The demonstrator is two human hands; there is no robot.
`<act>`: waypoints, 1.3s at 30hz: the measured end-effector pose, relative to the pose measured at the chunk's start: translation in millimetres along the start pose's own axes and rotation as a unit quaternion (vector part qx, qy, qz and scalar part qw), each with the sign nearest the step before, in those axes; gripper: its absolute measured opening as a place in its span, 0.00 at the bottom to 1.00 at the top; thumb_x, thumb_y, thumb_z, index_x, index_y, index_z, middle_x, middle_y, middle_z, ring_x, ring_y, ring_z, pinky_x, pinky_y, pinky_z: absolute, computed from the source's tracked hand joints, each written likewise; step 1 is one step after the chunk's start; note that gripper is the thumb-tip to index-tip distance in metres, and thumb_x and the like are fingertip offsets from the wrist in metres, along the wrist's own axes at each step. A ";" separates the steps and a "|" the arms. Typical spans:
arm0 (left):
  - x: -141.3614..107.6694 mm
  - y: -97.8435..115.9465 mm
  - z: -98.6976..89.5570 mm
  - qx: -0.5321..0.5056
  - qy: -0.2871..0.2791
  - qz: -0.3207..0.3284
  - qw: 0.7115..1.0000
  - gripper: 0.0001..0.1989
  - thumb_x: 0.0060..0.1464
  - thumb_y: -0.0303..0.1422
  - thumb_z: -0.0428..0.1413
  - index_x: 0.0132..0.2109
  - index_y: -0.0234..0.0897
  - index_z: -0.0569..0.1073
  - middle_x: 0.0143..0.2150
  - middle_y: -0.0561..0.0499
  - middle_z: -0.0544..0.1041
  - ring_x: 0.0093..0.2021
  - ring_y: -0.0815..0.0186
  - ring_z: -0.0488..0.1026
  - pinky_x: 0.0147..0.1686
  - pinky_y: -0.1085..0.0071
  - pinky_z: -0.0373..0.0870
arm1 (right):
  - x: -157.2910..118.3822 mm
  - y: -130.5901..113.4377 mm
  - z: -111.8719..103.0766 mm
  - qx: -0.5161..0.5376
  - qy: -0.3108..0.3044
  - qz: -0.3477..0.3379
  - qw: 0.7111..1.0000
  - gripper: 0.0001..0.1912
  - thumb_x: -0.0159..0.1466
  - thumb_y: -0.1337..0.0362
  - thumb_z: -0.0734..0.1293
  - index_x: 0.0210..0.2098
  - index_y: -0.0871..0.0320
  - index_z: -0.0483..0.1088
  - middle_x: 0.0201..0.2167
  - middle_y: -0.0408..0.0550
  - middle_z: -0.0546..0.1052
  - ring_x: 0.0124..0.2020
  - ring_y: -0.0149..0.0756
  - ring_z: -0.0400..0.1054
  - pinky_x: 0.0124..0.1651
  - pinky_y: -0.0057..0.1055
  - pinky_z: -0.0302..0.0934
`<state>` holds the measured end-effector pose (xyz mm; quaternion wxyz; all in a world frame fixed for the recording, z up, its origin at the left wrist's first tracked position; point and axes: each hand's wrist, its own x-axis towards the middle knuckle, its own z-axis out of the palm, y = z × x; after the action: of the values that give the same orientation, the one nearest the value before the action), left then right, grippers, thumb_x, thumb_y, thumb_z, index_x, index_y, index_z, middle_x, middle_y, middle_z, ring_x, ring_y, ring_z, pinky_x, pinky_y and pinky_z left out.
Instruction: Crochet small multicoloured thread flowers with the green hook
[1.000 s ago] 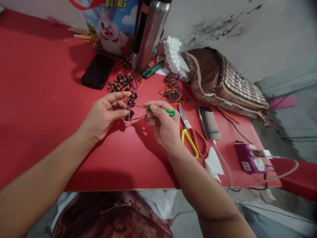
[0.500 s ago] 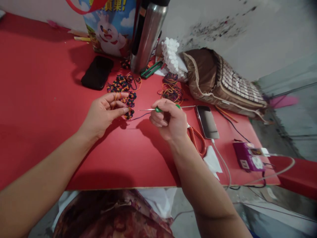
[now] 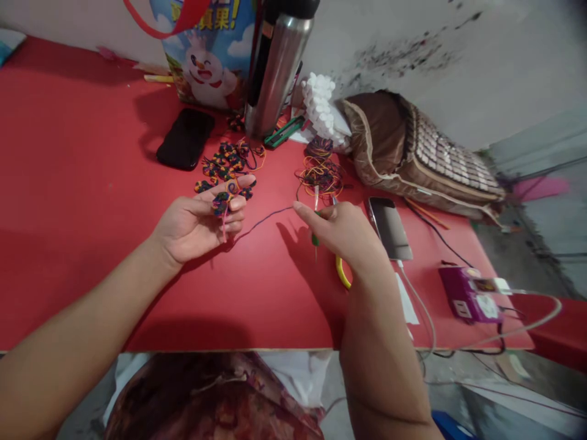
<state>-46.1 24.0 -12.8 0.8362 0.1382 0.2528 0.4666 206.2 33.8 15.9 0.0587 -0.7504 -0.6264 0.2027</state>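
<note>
My left hand (image 3: 197, 226), palm turned up, holds a small crocheted piece (image 3: 221, 204) of dark, orange and pink yarn between thumb and fingers. From it a dark yarn strand (image 3: 261, 220) runs right to my right hand (image 3: 343, 229), whose thumb and fingers are closed on it. A thin crochet hook with a green grip (image 3: 315, 238) is also in my right hand, pointing down toward the table. Several crocheted pieces (image 3: 225, 160) lie behind my left hand. A tangled yarn heap (image 3: 321, 174) rests behind my right hand.
On the red table (image 3: 68, 214) are a black phone (image 3: 186, 139), steel flask (image 3: 282, 73), printed bag (image 3: 208, 67), green cutter (image 3: 284, 132), charging phone (image 3: 389, 228) and purple power block (image 3: 468, 293). A brown cushion (image 3: 422, 146) leans by the wall; a yellow handle (image 3: 342, 273) shows beside my right wrist.
My left hand has turned palm up, tilting the crocheted piece. My right hand has moved right, the hook has swung from level to pointing down, and the strand is drawn out longer.
</note>
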 end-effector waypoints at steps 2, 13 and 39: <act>-1.8 0.7 0.7 -0.008 -0.005 -0.023 1.000 0.26 0.47 0.15 0.57 0.55 0.24 0.83 0.28 0.51 0.72 0.24 0.72 0.66 0.24 0.78 0.65 | -0.5 1.8 -0.8 -0.030 0.019 -0.001 0.999 0.39 0.70 0.41 0.72 0.11 0.52 0.57 0.12 0.39 0.55 0.19 0.31 0.50 0.29 0.36 0.46; -0.1 -10.0 -8.2 0.080 -0.050 -0.174 0.980 0.09 0.50 0.17 0.65 0.40 0.26 0.84 0.31 0.47 0.78 0.25 0.74 0.69 0.22 0.82 0.63 | -25.7 -20.5 40.9 0.357 -0.017 -0.451 0.818 0.20 0.69 0.58 0.79 0.59 0.50 0.83 0.48 0.49 0.86 0.39 0.34 0.74 0.44 0.34 0.72; 5.6 -10.8 -13.2 0.102 0.034 -0.057 0.993 0.17 0.52 0.22 0.76 0.49 0.27 0.87 0.34 0.48 0.81 0.23 0.77 0.66 0.21 0.82 0.65 | -13.2 -31.4 54.9 0.731 -0.305 -0.011 0.611 0.19 0.57 0.68 0.85 0.47 0.61 0.84 0.22 0.32 0.74 0.18 0.16 0.55 0.20 0.15 0.54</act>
<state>-43.3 22.9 -30.5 0.8342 0.1917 0.3347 0.3941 155.0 18.5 -20.4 0.3949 -0.3468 -0.2605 0.8099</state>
